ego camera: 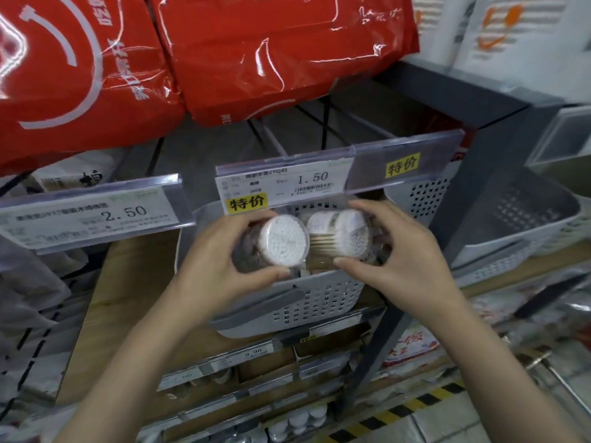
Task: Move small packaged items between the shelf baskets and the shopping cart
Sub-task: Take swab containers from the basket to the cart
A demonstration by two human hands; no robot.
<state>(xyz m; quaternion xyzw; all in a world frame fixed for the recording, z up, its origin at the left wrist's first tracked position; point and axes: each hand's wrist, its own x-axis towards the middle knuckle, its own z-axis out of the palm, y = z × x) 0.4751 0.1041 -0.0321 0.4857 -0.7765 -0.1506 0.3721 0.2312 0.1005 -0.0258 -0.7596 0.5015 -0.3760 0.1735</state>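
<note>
Both forearms reached up from six o'clock. The left hand (220, 251) curled around one cotton-swab tub (281, 243); the right hand (403, 251) pinched a second tub (339, 235), both over the grey basket (307, 302). The basket's contents stayed hidden.

Wooden shelf (134, 282) before me, carried on a grey metal upright (460, 225). A pale perforated basket (307, 302) stands on the shelf at centre; a second basket (524, 225) of the same kind sits to its right, beyond the upright. Clear price-tag rails (319, 174) hang above the baskets. Red bags (262, 59) lie on the shelf above.
</note>
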